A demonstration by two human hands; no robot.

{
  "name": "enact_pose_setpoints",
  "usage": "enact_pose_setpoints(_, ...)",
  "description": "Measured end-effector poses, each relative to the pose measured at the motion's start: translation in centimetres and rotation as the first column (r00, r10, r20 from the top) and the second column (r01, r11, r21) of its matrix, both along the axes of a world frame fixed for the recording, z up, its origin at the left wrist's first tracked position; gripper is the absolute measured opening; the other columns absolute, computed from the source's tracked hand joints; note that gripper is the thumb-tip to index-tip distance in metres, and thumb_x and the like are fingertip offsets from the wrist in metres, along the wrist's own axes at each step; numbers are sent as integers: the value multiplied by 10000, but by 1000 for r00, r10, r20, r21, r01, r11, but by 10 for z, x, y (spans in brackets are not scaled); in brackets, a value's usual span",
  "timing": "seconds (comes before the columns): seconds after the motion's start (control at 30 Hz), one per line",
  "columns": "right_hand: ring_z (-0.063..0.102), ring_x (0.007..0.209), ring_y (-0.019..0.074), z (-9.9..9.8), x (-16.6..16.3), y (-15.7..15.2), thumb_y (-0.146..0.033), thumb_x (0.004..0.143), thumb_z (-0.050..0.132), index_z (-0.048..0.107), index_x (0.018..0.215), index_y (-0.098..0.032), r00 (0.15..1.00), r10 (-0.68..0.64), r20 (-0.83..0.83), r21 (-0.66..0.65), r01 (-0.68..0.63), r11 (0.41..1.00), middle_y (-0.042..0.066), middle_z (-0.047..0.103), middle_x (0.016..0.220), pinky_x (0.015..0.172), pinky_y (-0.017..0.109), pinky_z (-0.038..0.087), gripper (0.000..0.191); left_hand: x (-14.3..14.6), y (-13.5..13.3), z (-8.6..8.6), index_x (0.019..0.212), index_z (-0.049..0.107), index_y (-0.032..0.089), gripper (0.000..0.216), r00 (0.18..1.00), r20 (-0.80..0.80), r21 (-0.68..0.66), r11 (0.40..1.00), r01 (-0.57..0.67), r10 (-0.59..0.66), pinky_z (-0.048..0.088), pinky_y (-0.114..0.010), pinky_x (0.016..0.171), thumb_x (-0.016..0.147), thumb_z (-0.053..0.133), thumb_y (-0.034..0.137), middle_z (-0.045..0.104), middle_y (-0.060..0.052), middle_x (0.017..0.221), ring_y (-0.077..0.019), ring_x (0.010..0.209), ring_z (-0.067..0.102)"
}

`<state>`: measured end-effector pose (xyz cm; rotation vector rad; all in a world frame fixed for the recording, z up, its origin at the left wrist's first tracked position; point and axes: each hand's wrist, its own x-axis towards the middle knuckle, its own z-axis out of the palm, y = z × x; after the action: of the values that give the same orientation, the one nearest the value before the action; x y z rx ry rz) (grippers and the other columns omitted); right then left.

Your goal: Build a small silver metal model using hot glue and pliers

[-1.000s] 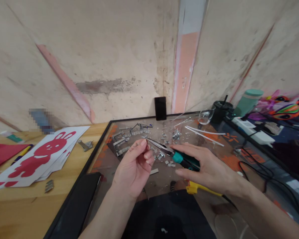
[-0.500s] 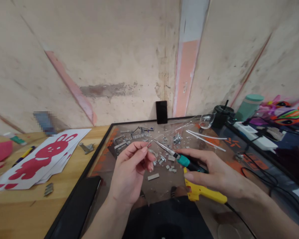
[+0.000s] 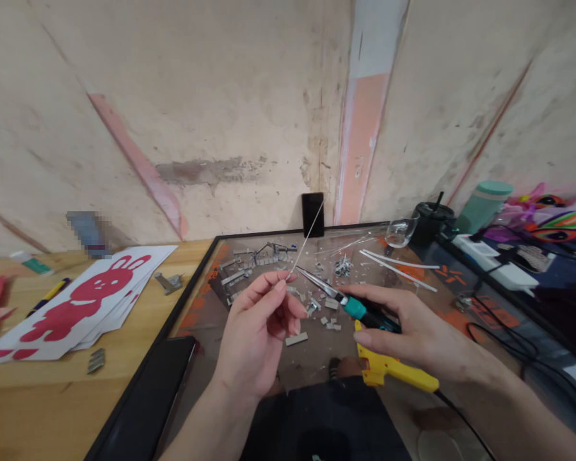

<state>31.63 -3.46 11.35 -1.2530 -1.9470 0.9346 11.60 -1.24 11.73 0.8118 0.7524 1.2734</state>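
Glass counter (image 3: pixel 189 288), black-rimmed; far edge beyond the pliers (image 3: pixel 354 307), left edge well to their left. Left hand (image 3: pixel 254 323) just left of the pliers, finger and thumb pinching; right hand (image 3: pixel 408 310) grasping their handles. Yellow tool (image 3: pixel 398 371) nearer than the pliers, hemming that side. Thin wire (image 3: pixel 309 237) in left pinch, slanting past the pliers' tips, contact unclear. Metal strip (image 3: pixel 296 339) nearer than those tips.
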Motion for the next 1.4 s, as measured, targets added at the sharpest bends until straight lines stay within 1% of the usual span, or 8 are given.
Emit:
enact_pose_setpoints(0.3, 539, 1086, 232, -1, 0, 0, -334, 754, 644, 519, 1223, -235, 1000, 22, 2, -16, -22, 1000, 25, 608, 1173, 923, 357, 419, 495, 1, 1, -2, 837, 603, 141, 90, 999, -46, 10, 1000, 5, -4, 315, -129, 376, 780, 544, 176, 578, 5, 441, -48, 363, 431)
enact_pose_setpoints(0.5, 536, 1100, 210, 1, 0, 0, -299, 749, 651, 519, 1222, -254, 999, 16, 41, -2, -16, 1000, 5, 597, 1203, 937, 324, 410, 493, 2, 1, -4, 823, 590, 142, 73, 995, -98, 46, 999, -29, 34, 307, -125, 358, 779, 541, 173, 561, 15, 424, -51, 364, 423)
enact_pose_setpoints(0.7, 545, 1090, 212, 0, -2, 1, -313, 757, 635, 522, 1220, -233, 995, 6, 101, 51, -11, 999, 21, 606, 1192, 926, 325, 426, 483, 2, 1, -5, 842, 574, 146, 88, 982, -179, 74, 996, -48, 60, 313, -127, 351, 777, 541, 196, 558, 22, 421, -55, 361, 421)
enact_pose_setpoints(0.87, 564, 1060, 227, 0, -2, 0, -304, 760, 618, 520, 1219, -225, 974, -32, 226, 133, 2, 991, 37, 601, 1204, 888, 351, 457, 476, 1, 1, -7, 833, 563, 152, 98, 946, -304, 128, 989, -79, 114, 305, -128, 340, 770, 552, 227, 553, 33, 408, -55, 349, 416)
enact_pose_setpoints(1.03, 593, 1001, 231, -3, -4, 1, -268, 756, 593, 526, 1209, -184, 934, -104, 343, 282, 4, 959, 74, 629, 1143, 861, 372, 476, 465, 1, 4, -12, 823, 558, 157, 103, 916, -378, 167, 983, -75, 135, 281, -126, 326, 771, 550, 245, 543, 42, 392, -49, 325, 389)
enact_pose_setpoints(1.23, 631, 826, 262, -11, -13, -1, -268, 767, 531, 521, 1209, -176, 829, -286, 480, 457, 41, 888, 94, 647, 967, 692, 430, 530, 452, 2, 6, -12, 811, 540, 153, 118, 912, -390, 137, 988, -76, 124, 246, -130, 309, 771, 534, 264, 536, 38, 374, -49, 301, 362)
enact_pose_setpoints(1.33, 605, 868, 294, -12, -16, -2, -277, 793, 492, 521, 1209, -155, 777, -332, 534, 510, 18, 860, 119, 632, 961, 698, 461, 518, 435, 4, 7, -12, 811, 537, 148, 123, 922, -366, 114, 990, -86, 122, 231, -132, 304, 760, 540, 260, 535, 34, 371, -50, 297, 354)
enact_pose_setpoints(1.4, 583, 916, 309, -12, -17, -2, -282, 803, 480, 509, 1222, -141, 770, -327, 548, 498, 14, 867, 132, 623, 989, 731, 478, 502, 444, 5, 8, -13, 805, 538, 148, 115, 934, -335, 102, 990, -93, 122, 223, -130, 305, 753, 545, 252, 527, 36, 371, -53, 307, 362)
